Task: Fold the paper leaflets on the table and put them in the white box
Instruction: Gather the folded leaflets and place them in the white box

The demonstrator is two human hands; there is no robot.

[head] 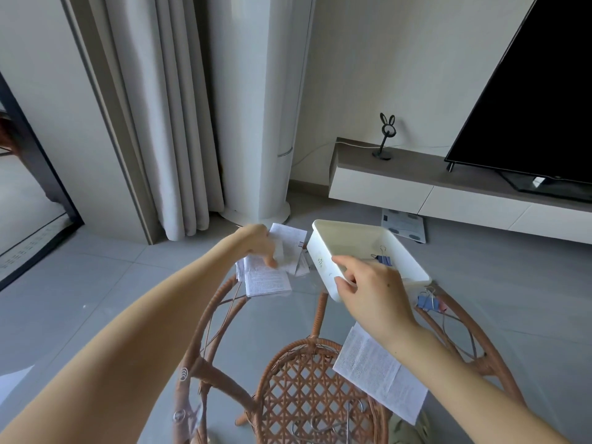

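Now the right hand [368, 283] grips the near rim of the tilted box [346, 237], a clip [382, 258] inside, while just left of the box the left hand [258, 245] pinches folded leaflets [267, 279] on the worktop [209, 304].

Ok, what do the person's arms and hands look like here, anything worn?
Nothing worn shows. The left hand and the right hand are bare, without gloves, rings, watch or bracelet, and no sleeve is in view up to the frame edge.
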